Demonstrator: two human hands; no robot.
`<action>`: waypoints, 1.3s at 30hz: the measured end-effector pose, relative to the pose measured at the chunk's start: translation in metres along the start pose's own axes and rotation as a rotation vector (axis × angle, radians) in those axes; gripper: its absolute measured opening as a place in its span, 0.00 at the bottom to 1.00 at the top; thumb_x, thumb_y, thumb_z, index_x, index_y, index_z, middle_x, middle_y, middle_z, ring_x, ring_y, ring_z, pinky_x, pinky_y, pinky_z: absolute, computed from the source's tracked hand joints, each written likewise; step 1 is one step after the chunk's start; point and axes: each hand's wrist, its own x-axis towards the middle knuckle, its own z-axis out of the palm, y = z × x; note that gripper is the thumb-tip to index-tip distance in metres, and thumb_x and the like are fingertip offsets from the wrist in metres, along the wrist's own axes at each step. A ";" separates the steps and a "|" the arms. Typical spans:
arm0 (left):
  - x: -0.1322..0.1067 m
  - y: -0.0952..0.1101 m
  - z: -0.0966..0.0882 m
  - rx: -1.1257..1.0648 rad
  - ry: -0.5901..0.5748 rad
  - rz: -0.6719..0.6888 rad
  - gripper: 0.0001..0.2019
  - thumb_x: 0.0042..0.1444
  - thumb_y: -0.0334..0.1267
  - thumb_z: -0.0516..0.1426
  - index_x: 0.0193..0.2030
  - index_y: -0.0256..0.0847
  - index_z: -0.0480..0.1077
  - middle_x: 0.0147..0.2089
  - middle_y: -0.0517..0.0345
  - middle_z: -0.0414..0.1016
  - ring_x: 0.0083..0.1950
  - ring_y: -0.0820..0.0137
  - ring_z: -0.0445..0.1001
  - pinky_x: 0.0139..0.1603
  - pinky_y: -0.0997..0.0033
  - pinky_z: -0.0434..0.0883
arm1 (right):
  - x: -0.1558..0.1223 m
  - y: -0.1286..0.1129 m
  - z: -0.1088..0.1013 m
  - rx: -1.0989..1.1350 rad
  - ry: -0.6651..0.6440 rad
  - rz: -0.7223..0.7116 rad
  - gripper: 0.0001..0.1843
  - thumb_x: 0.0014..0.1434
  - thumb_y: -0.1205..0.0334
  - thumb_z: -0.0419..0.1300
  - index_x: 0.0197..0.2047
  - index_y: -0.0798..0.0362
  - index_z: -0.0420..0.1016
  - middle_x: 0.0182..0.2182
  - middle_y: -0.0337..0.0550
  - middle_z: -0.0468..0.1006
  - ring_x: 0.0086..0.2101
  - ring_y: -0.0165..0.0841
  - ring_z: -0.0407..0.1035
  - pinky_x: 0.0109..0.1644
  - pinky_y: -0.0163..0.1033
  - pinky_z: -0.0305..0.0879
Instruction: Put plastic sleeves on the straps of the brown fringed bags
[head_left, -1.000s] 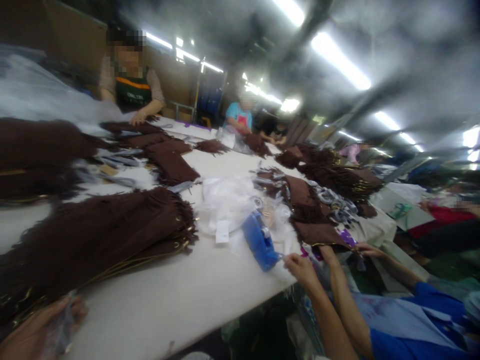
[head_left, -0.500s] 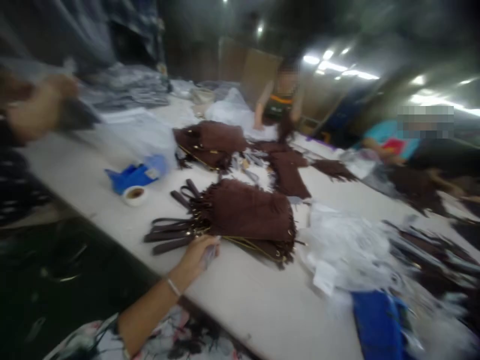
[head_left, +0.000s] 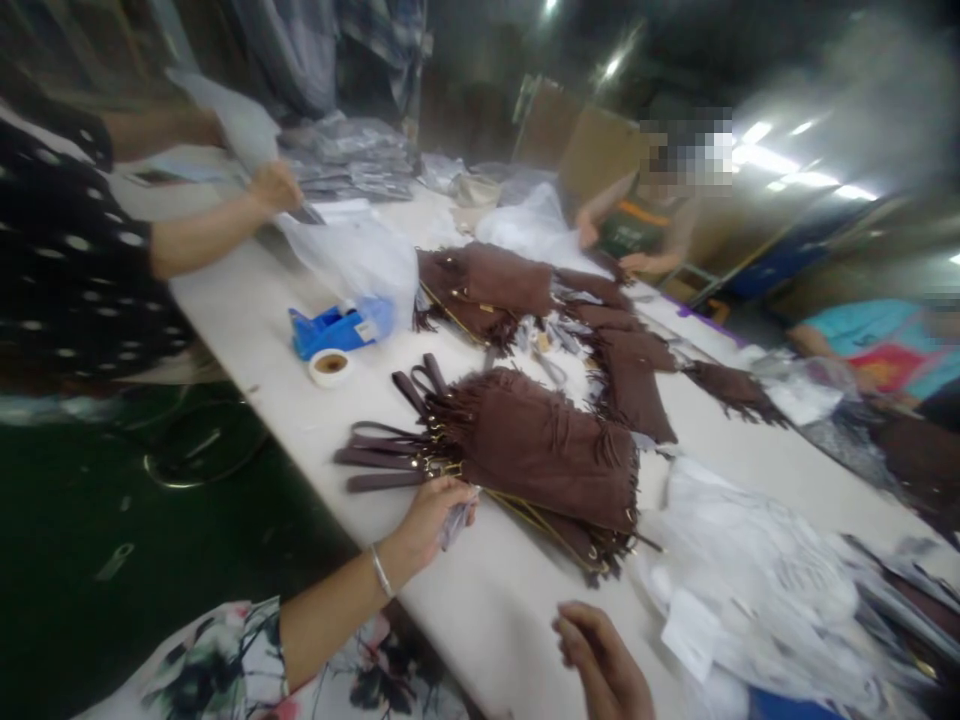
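My left hand (head_left: pixel 439 518) is closed on a small, crumpled, greyish translucent plastic piece (head_left: pixel 456 522), beside the near edge of a stack of dark brown fringed bags (head_left: pixel 544 450). Gold zips show along the side of the stack, and several brown wrist straps (head_left: pixel 386 450) with metal clasps stick out to its left. My right hand (head_left: pixel 604 660) is over the table at the bottom of the view, its fingers curled together, with nothing visible in them. It is apart from the bags.
A blue tape dispenser (head_left: pixel 337 330) and a tape roll (head_left: pixel 330 367) lie left of the bags. White plastic bags (head_left: pixel 757 570) are heaped at the right. More brown bags (head_left: pixel 510 285) lie farther back. A co-worker in a polka-dot sleeve (head_left: pixel 82 240) handles plastic; others work across the table.
The view has swung, so the table's things sit farther right. My right hand has come into view at the bottom. My left hand still grips the plastic piece. The polka-dot co-worker's arms show more fully.
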 end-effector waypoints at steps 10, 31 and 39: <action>0.000 0.008 -0.006 -0.055 -0.058 -0.059 0.10 0.41 0.36 0.65 0.25 0.37 0.68 0.21 0.58 0.73 0.21 0.73 0.69 0.24 0.74 0.63 | 0.103 -0.082 0.096 0.045 -0.413 -0.372 0.08 0.61 0.60 0.56 0.40 0.49 0.76 0.32 0.38 0.76 0.32 0.30 0.69 0.36 0.32 0.66; 0.000 0.005 -0.016 -0.063 -0.100 -0.051 0.06 0.45 0.34 0.63 0.29 0.36 0.70 0.25 0.56 0.74 0.25 0.72 0.70 0.30 0.72 0.65 | 0.113 -0.106 0.092 -0.465 -0.425 -0.563 0.16 0.60 0.69 0.48 0.38 0.48 0.77 0.30 0.40 0.75 0.29 0.29 0.69 0.34 0.30 0.63; -0.005 0.003 -0.022 0.042 -0.113 0.027 0.04 0.46 0.31 0.61 0.31 0.36 0.74 0.30 0.51 0.77 0.31 0.68 0.73 0.36 0.71 0.66 | 0.113 -0.115 0.095 -0.596 -0.431 -0.549 0.12 0.61 0.68 0.50 0.37 0.47 0.74 0.29 0.37 0.75 0.27 0.28 0.68 0.32 0.30 0.56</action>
